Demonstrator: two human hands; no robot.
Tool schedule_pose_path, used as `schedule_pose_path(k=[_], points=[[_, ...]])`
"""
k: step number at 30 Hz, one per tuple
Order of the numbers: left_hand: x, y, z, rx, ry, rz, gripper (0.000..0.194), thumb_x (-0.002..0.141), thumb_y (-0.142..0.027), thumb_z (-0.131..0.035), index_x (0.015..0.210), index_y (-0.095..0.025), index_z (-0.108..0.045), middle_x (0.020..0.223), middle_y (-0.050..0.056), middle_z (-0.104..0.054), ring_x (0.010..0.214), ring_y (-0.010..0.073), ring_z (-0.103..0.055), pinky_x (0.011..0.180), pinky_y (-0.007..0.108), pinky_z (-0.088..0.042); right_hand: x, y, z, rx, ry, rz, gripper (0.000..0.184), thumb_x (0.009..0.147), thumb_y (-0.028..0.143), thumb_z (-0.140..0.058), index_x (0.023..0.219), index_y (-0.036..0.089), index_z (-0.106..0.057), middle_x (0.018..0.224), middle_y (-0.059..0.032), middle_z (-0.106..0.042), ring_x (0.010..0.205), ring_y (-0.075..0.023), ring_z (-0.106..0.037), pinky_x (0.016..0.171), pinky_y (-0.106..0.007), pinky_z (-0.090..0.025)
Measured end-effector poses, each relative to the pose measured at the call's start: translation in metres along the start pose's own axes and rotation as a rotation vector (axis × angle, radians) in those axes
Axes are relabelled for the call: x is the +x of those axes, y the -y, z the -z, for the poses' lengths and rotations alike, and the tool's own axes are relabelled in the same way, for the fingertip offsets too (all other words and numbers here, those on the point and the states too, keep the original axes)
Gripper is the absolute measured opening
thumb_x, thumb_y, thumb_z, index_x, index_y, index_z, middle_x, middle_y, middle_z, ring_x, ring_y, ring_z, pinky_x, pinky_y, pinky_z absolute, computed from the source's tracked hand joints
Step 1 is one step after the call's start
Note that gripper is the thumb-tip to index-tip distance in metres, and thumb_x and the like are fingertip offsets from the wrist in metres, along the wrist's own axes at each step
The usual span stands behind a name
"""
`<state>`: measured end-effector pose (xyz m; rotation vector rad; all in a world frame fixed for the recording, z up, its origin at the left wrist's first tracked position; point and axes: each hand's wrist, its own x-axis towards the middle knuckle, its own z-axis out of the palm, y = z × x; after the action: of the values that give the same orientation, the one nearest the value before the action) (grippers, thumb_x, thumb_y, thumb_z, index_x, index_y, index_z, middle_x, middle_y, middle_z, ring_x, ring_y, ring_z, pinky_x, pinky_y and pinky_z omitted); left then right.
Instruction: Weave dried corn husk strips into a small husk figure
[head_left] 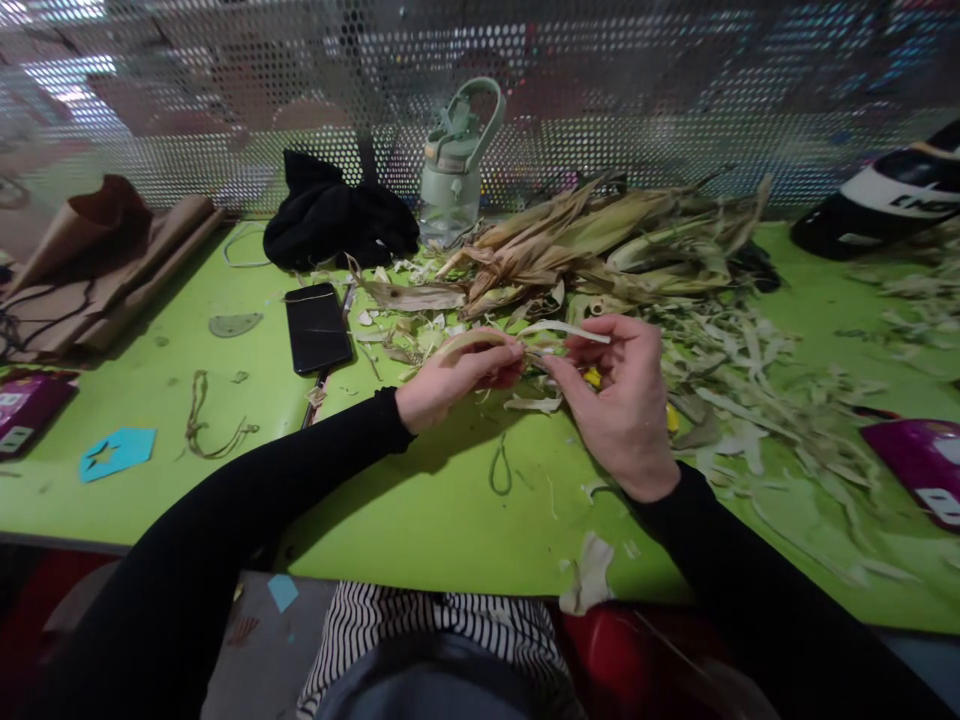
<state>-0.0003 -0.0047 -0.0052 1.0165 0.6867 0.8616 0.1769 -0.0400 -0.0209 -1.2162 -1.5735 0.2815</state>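
Observation:
My left hand (461,378) is closed around a curved, pale band of corn husk (471,342), its fingers pinching the band's right end. A narrow whitish husk strip (566,328) sticks out from that pinch toward the right. My right hand (622,410) has its thumb and forefinger pressed together on the husk's thin end, just right of my left fingertips. Both hands are raised over the green table (420,520). Behind them lies a heap of dried corn husks (600,250). Something yellow (671,418), partly hidden, shows beside my right hand.
A phone (319,328), black cloth (341,215) and green water bottle (454,180) stand or lie behind my left arm. Husk scraps (780,420) cover the right side. Brown paper (112,260) and a blue tag (118,453) lie left. A perforated metal screen (637,110) borders the back.

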Motion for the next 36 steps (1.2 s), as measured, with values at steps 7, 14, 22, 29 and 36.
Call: schedule_pose_path(k=[7, 14, 22, 29, 36], points=[[-0.003, -0.004, -0.005, -0.035, 0.008, 0.032, 0.003, 0.088, -0.012, -0.066, 0.085, -0.012, -0.064, 0.078, 0.0, -0.067, 0.073, 0.0084, -0.064, 0.081, 0.027, -0.051, 0.004, 0.002, 0.001, 0.23, 0.21, -0.314, 0.024, 0.091, 0.047, -0.064, 0.094, 0.023, -0.065, 0.08, -0.0014, -0.067, 0.067, -0.0153, -0.064, 0.064, -0.031, -0.057], [-0.002, -0.006, -0.002, -0.009, 0.058, 0.195, 0.015, 0.091, -0.021, -0.065, 0.083, -0.008, -0.064, 0.073, 0.001, -0.065, 0.063, 0.0047, -0.059, 0.07, 0.022, -0.05, 0.0, 0.002, -0.002, 0.192, 0.133, -0.157, 0.01, 0.086, 0.034, -0.072, 0.09, 0.025, -0.073, 0.089, -0.0011, -0.072, 0.078, -0.0173, -0.067, 0.072, -0.033, -0.058], [0.002, -0.008, 0.005, 0.179, 0.111, 0.248, 0.007, 0.087, -0.009, -0.063, 0.081, -0.009, -0.066, 0.071, -0.001, -0.064, 0.061, 0.0037, -0.056, 0.069, 0.021, -0.049, 0.0, 0.012, 0.006, -0.106, 0.226, 0.179, 0.01, 0.091, 0.029, -0.066, 0.093, 0.027, -0.076, 0.102, -0.0064, -0.067, 0.096, -0.023, -0.066, 0.081, -0.042, -0.057], [-0.001, -0.014, 0.011, 0.498, 0.274, 0.064, 0.008, 0.079, -0.015, -0.07, 0.084, -0.01, -0.068, 0.08, 0.001, -0.065, 0.072, 0.009, -0.056, 0.073, 0.026, -0.045, 0.002, 0.01, 0.007, -0.114, 0.295, 0.157, 0.009, 0.09, 0.027, -0.068, 0.092, 0.025, -0.076, 0.108, -0.0066, -0.068, 0.101, -0.0227, -0.067, 0.086, -0.041, -0.057], [-0.001, -0.01, 0.008, 0.304, 0.177, 0.153, 0.028, 0.096, -0.033, -0.055, 0.08, -0.011, -0.064, 0.077, 0.002, -0.063, 0.073, 0.0094, -0.058, 0.081, 0.029, -0.049, 0.0, 0.01, 0.005, -0.069, 0.241, 0.08, 0.008, 0.089, 0.029, -0.068, 0.091, 0.024, -0.074, 0.097, -0.0049, -0.071, 0.087, -0.0205, -0.068, 0.079, -0.038, -0.057]])
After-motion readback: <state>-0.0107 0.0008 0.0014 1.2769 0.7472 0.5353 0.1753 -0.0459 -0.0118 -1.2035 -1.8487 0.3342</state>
